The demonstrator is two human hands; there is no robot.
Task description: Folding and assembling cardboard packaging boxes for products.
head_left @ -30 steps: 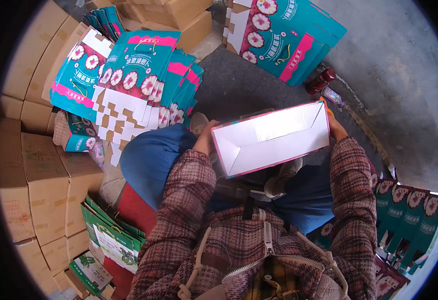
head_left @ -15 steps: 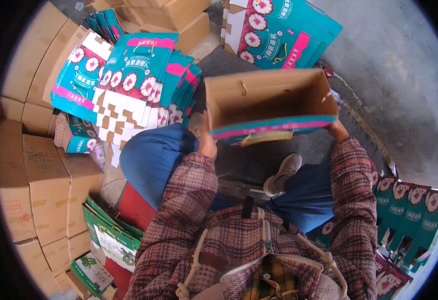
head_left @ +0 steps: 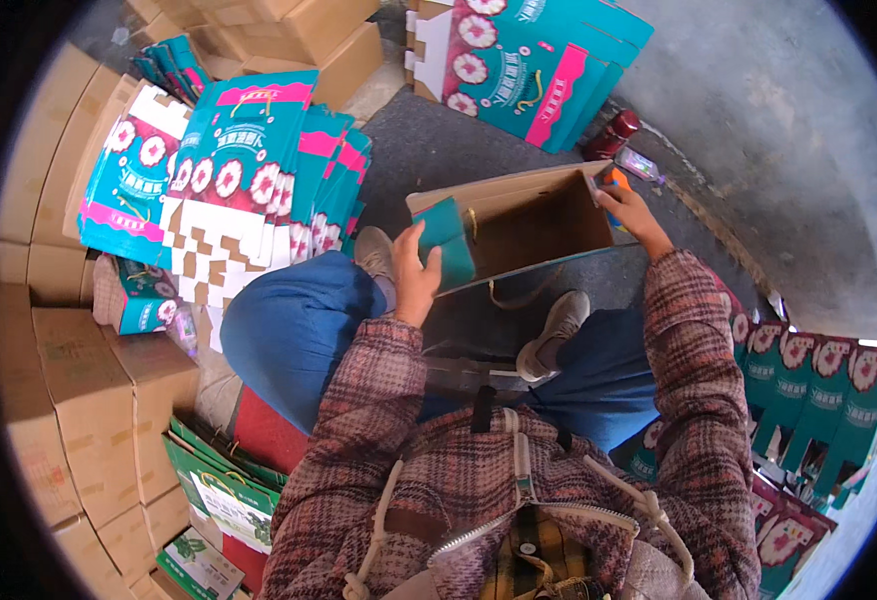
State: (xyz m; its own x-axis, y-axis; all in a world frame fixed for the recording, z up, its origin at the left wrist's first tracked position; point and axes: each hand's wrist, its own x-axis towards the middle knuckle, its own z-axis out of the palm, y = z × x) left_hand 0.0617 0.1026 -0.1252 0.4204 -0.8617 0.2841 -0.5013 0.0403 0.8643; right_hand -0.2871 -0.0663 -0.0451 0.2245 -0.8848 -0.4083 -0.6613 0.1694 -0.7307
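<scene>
Above the floor between my knees, an open-topped carton [head_left: 544, 225] with a bare brown inside is held in both hands. At its left end a teal flap [head_left: 445, 240] is folded inward over the opening. My left hand [head_left: 419, 275] grips that flap's outer edge, thumb and fingers around it. My right hand [head_left: 636, 215] is closed on the carton's right end, fingers over the rim. Just beyond those fingers shows a small orange and blue patch I cannot make out. A yellowish cord handle [head_left: 472, 222] shows inside the carton, and another loop hangs on the near side.
Flat teal and pink cartons [head_left: 244, 150] are stacked at the left, others [head_left: 549, 70] at the far side. Brown boxes [head_left: 84, 400] line the left. A dark red bottle [head_left: 614, 135] stands beyond the carton. Green bags [head_left: 224, 480] are near left; folded cartons [head_left: 809, 390] stand at right.
The carton has been lowered and turned so its opening faces me more. Its left teal flap is now folded inward, and my left hand has moved up onto it.
</scene>
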